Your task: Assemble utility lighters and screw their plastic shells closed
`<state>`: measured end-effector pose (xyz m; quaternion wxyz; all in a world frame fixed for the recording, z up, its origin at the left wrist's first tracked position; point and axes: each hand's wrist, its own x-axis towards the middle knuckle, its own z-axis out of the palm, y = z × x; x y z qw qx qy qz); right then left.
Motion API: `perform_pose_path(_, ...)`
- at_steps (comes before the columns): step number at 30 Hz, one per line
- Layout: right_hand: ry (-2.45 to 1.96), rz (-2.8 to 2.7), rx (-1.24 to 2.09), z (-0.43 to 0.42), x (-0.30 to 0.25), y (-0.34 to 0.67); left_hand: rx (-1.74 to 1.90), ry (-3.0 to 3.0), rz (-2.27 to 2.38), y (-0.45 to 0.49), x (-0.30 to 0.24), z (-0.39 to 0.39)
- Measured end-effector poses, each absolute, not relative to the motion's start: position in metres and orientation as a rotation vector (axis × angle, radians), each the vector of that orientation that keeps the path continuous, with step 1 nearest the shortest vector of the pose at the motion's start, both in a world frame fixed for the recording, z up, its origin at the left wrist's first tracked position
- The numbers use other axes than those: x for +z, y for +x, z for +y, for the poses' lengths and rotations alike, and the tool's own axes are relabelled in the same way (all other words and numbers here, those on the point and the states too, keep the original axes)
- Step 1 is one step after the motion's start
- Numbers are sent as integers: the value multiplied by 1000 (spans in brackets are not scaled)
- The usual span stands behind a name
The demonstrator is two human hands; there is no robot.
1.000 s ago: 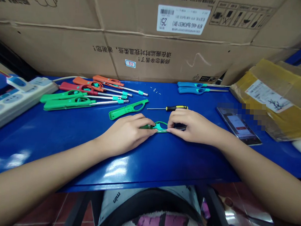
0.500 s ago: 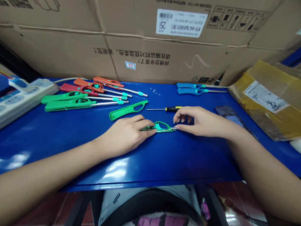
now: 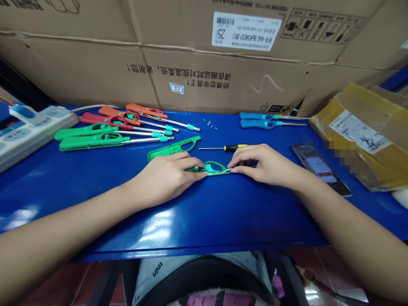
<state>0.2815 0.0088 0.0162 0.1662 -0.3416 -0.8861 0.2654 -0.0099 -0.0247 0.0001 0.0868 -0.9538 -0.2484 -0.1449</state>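
My left hand is closed on an opened green gas lighter's half shell, covering its rear part. A teal trigger sits inside, and a thin pale wire runs toward the front end. There, the thumb and fingertips of my right hand pinch the wire; whether they also grip the shell's tip is hidden. Behind my left hand lies the matching green half shell, empty side up. A yellow-and-black screwdriver rests on the table, its handle end partly covered by my right hand.
Several green, red and orange lighters lie at left beside a white power strip. Two blue lighters lie at the back. A phone and a taped carton are at right. Tiny white bits lie near the cardboard.
Both hands and the held half shell have shifted slightly left and back. My right fingers have closed together at the front end. My left hand now overlaps the other half shell.
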Motion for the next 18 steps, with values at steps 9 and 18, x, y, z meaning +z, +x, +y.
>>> perform_pose_path(9, -801, -2615, 581, 8, 14, 280, -425, -2869, -747, -12, 0, -23)
perform_pose_path(18, -907, -2796, 280, -2, 17, 279, -422, -2873, -727, -11, 1, -24)
